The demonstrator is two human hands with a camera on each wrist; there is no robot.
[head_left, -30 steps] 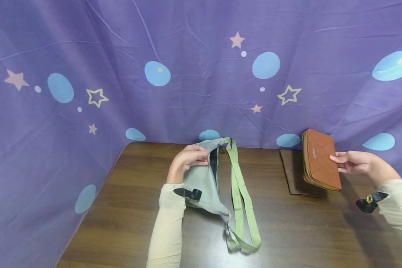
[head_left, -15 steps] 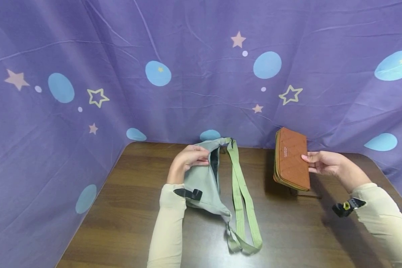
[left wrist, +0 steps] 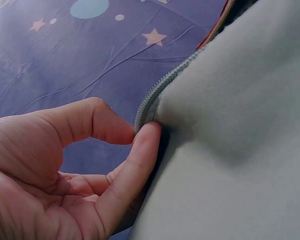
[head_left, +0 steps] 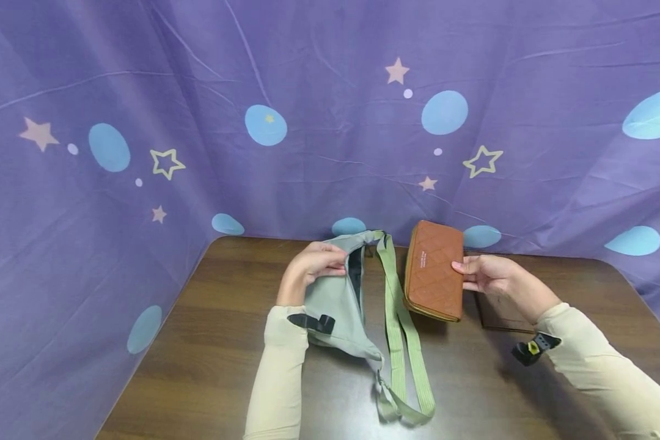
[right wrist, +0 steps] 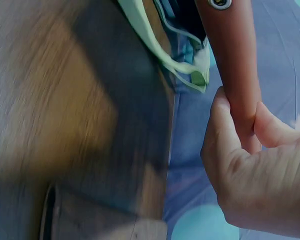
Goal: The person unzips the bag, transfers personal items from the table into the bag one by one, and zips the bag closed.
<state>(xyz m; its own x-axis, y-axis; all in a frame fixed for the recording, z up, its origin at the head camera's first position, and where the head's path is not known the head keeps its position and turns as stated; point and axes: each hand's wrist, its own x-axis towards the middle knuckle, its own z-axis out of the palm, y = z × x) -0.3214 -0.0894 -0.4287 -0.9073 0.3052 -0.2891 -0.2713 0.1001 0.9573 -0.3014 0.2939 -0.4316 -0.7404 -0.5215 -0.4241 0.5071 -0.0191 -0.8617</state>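
Note:
A pale grey-green sling bag (head_left: 332, 305) lies on the table with its zipped mouth parted, showing a dark inside. My left hand (head_left: 316, 266) pinches the edge of that mouth; in the left wrist view thumb and finger grip the zipper edge (left wrist: 149, 105). On the bag's right side trails its light green strap (head_left: 393, 293). My right hand (head_left: 492, 278) holds an orange-brown zip wallet (head_left: 434, 269) by its right edge, raised above the table just right of the strap. Seen from the right wrist, the wallet (right wrist: 232, 60) is edge-on between thumb and fingers.
A flat dark brown item (head_left: 500, 311), perhaps another wallet, lies on the wooden table (head_left: 214, 342) under my right wrist. Behind the table and along its left hangs a purple curtain (head_left: 308, 73) with stars and blue ovals.
My right hand has carried the wallet leftward from above the dark brown item to beside the strap. The left hand keeps its pinch on the bag's edge, and the bag has stayed in place.

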